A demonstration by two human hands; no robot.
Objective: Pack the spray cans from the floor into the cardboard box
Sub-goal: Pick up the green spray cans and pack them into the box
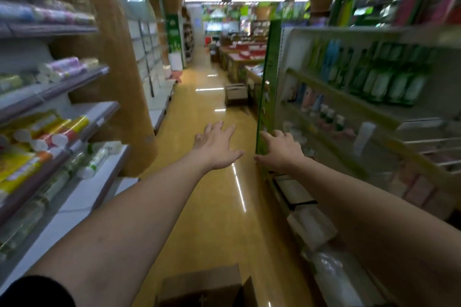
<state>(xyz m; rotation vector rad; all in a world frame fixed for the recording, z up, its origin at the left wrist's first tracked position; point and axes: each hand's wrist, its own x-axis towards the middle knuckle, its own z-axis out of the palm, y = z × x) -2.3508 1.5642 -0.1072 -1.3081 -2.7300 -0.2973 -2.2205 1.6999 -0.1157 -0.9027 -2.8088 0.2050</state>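
Note:
Both my arms stretch forward over a shop aisle. My left hand hangs in the air with fingers spread and holds nothing. My right hand is beside it, fingers straight and relaxed, close to the green end panel of the right shelf; whether it touches the panel I cannot tell. A brown cardboard box with an open flap lies on the floor at the bottom edge, below my arms. No spray cans on the floor are in view. The picture is blurred by motion.
Shelves of rolls and bottles line the left side, and shelves of green bottles the right. A yellow glossy floor runs ahead. Another cardboard box sits on the floor farther down by low display tables.

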